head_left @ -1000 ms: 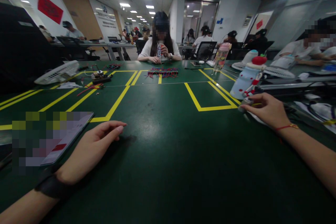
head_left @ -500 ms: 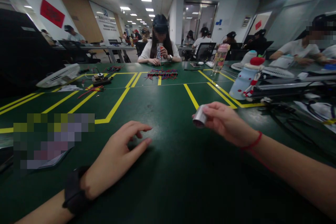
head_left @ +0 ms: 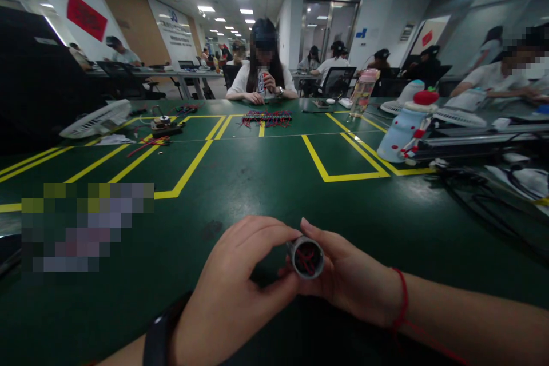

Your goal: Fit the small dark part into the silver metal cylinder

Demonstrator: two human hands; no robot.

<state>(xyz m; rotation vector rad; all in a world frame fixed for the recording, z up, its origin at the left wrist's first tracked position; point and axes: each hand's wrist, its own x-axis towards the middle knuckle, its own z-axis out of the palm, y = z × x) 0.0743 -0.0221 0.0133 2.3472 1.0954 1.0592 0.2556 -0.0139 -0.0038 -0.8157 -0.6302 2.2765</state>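
Observation:
A short silvery metal tube (head_left: 293, 253) is held above the near part of the green table, its open end facing me. Inside it I see red wires (head_left: 307, 260) and a dark interior. My right hand (head_left: 349, 271) grips the tube from the right, with the thumb along its upper side. From the left, my left hand (head_left: 240, 274) curves its thumb and forefinger around the tube's rim, and both seem to touch it. The tube's far end is hidden behind the fingers.
Across the table (head_left: 240, 183), a person (head_left: 261, 77) sits behind a row of red and blue wired parts (head_left: 266, 118). A pale blue bottle (head_left: 397, 134) and black cables (head_left: 484, 206) lie to the right. A white fan (head_left: 96, 120) and loose wired parts (head_left: 160, 131) are on the left.
My right hand has brought the tube down and toward me, turning its open end to face me. My left hand has moved right, from lying free over the table to closing on the tube.

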